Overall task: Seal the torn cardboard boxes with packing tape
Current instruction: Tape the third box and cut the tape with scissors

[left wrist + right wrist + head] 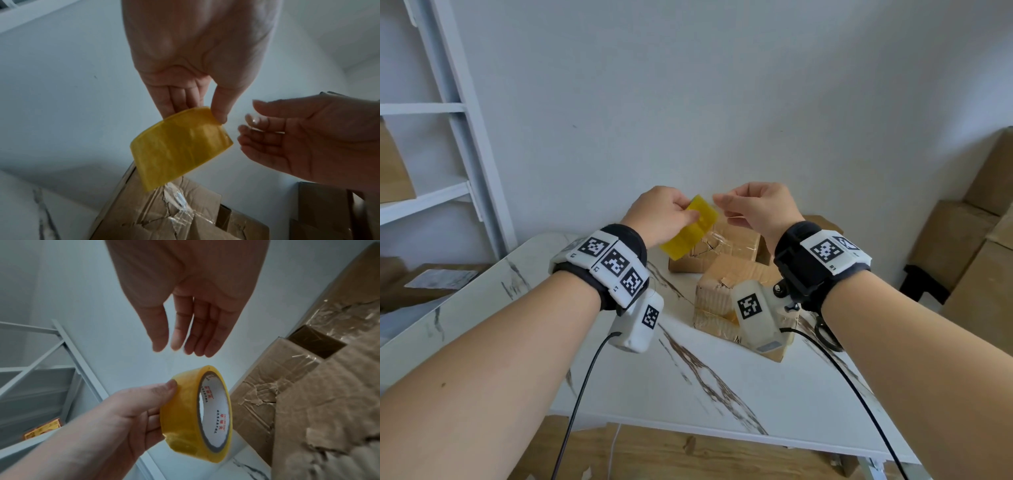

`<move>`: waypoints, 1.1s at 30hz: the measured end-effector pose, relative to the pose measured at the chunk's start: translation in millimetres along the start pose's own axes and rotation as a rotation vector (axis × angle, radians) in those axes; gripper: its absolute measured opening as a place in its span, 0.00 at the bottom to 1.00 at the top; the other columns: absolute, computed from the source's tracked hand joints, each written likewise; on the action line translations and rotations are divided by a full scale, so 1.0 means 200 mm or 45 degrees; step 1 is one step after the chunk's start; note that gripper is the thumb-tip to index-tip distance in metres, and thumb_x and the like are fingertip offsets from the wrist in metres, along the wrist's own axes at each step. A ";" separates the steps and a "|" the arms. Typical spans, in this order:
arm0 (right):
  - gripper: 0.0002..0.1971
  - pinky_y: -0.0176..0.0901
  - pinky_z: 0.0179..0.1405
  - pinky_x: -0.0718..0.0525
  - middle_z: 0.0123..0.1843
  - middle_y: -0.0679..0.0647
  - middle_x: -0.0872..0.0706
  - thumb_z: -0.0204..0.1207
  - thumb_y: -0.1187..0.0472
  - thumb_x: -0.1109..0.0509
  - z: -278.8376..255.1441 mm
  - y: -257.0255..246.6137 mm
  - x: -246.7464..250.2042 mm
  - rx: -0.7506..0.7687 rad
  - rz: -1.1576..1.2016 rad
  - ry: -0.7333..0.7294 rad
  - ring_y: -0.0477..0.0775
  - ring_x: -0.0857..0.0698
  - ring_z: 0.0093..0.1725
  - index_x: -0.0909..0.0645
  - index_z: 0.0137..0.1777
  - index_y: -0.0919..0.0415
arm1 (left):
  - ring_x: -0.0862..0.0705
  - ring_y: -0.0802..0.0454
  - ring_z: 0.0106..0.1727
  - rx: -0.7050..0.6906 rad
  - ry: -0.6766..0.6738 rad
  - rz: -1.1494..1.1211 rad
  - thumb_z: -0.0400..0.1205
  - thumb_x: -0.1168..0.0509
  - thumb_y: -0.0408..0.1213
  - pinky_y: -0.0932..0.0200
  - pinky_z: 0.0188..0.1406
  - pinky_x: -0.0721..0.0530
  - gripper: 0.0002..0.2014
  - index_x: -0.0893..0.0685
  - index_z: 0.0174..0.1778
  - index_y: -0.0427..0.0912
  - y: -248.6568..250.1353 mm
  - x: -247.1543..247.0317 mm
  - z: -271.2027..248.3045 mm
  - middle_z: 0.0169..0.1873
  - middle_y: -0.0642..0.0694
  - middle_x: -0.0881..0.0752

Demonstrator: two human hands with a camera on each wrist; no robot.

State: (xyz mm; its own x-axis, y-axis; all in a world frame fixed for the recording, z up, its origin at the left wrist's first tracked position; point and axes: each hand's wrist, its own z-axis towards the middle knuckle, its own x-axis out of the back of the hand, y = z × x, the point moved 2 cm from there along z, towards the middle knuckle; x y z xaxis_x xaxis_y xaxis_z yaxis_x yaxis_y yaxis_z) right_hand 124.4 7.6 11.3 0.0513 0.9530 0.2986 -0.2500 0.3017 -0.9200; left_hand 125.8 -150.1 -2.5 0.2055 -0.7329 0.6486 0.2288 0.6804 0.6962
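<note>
My left hand [690, 213] holds a yellow roll of packing tape [690, 229] by its rim, thumb on the outside [170, 386], above the far cardboard box [738, 240]. That box has a torn top under wrinkled clear tape [176, 204]. My right hand [719, 200] hovers just right of the roll [180, 146], thumb and forefinger together [166, 347]. A thin clear strip of tape lies across its fingertips [254, 121]. A second crumpled box [722, 284] sits nearer, partly hidden by my right wrist camera.
The boxes stand on a white marble-patterned table [688, 394] against a white wall. A white shelf unit [448, 144] is at the left. More stacked cardboard boxes [979, 240] are on the right. A black looped handle [827, 337] lies by the near box.
</note>
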 end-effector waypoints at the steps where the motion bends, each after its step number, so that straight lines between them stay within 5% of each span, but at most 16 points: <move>1: 0.12 0.50 0.50 0.11 0.35 0.57 0.13 0.66 0.56 0.19 0.00 0.00 0.01 -0.007 -0.048 0.041 0.53 0.15 0.38 0.19 0.31 0.58 | 0.16 0.46 0.56 -0.016 -0.022 0.005 0.81 0.33 0.43 0.48 0.61 0.19 0.11 0.14 0.55 0.43 0.01 0.00 0.00 0.52 0.44 0.12; 4: 0.12 0.53 0.47 0.10 0.32 0.56 0.13 0.63 0.59 0.17 -0.01 0.00 0.01 -0.037 -0.081 0.100 0.52 0.15 0.33 0.19 0.33 0.60 | 0.16 0.47 0.53 -0.060 -0.051 0.054 0.81 0.34 0.44 0.55 0.55 0.20 0.10 0.15 0.52 0.43 0.04 0.00 -0.01 0.49 0.45 0.12; 8: 0.22 0.44 0.47 0.12 0.33 0.55 0.15 0.65 0.68 0.19 -0.03 0.01 0.02 -0.268 0.124 -0.063 0.51 0.17 0.33 0.23 0.57 0.62 | 0.17 0.49 0.53 -0.080 -0.093 0.145 0.81 0.35 0.45 0.57 0.53 0.22 0.11 0.16 0.54 0.44 0.05 -0.01 -0.03 0.49 0.47 0.15; 12: 0.06 0.43 0.49 0.14 0.34 0.53 0.14 0.67 0.63 0.20 -0.06 0.03 0.04 -0.361 -0.028 -0.097 0.47 0.17 0.33 0.15 0.41 0.61 | 0.17 0.49 0.50 -0.111 -0.151 0.166 0.81 0.36 0.46 0.57 0.48 0.22 0.10 0.16 0.50 0.45 0.05 -0.03 -0.03 0.47 0.47 0.14; 18: 0.06 0.48 0.51 0.12 0.38 0.51 0.15 0.67 0.62 0.20 -0.05 0.05 0.07 -0.411 -0.042 0.005 0.47 0.17 0.40 0.14 0.40 0.59 | 0.23 0.55 0.38 -0.189 -0.203 0.303 0.82 0.38 0.48 0.62 0.32 0.29 0.10 0.18 0.50 0.46 0.06 -0.05 -0.02 0.34 0.56 0.21; 26: 0.06 0.40 0.44 0.11 0.33 0.53 0.13 0.69 0.69 0.23 -0.05 0.07 0.09 -0.420 0.092 0.033 0.47 0.16 0.31 0.17 0.36 0.62 | 0.24 0.59 0.35 -0.209 -0.237 0.307 0.82 0.38 0.47 0.60 0.33 0.28 0.11 0.17 0.52 0.44 0.06 -0.06 -0.02 0.33 0.54 0.20; 29: 0.03 0.41 0.43 0.11 0.35 0.55 0.13 0.70 0.69 0.23 -0.06 0.06 0.08 -0.444 0.085 0.031 0.48 0.16 0.32 0.15 0.41 0.65 | 0.21 0.55 0.40 -0.194 -0.255 0.278 0.83 0.38 0.48 0.61 0.38 0.25 0.12 0.17 0.52 0.44 0.05 -0.07 -0.01 0.38 0.51 0.18; 31: 0.09 0.40 0.37 0.11 0.34 0.56 0.13 0.69 0.71 0.23 -0.06 0.05 0.08 -0.448 0.067 0.048 0.48 0.16 0.29 0.16 0.49 0.69 | 0.20 0.51 0.44 -0.166 -0.251 0.228 0.82 0.38 0.50 0.56 0.44 0.24 0.15 0.16 0.50 0.41 0.04 -0.06 -0.01 0.42 0.47 0.16; 33: 0.17 0.39 0.29 0.11 0.29 0.57 0.14 0.67 0.73 0.22 -0.05 0.02 0.09 -0.440 0.024 0.086 0.47 0.15 0.24 0.18 0.56 0.72 | 0.22 0.49 0.37 -0.149 -0.231 0.138 0.81 0.38 0.53 0.54 0.40 0.26 0.20 0.17 0.41 0.37 0.02 -0.06 0.00 0.35 0.44 0.19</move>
State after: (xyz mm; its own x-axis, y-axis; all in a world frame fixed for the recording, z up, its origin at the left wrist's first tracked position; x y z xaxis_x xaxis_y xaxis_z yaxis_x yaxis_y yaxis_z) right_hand 134.4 26.8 9.6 0.1162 0.9547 0.2740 0.0899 0.2646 -0.9602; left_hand 124.6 -138.5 -7.2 0.0625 -0.6356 0.7695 0.3260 0.7417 0.5862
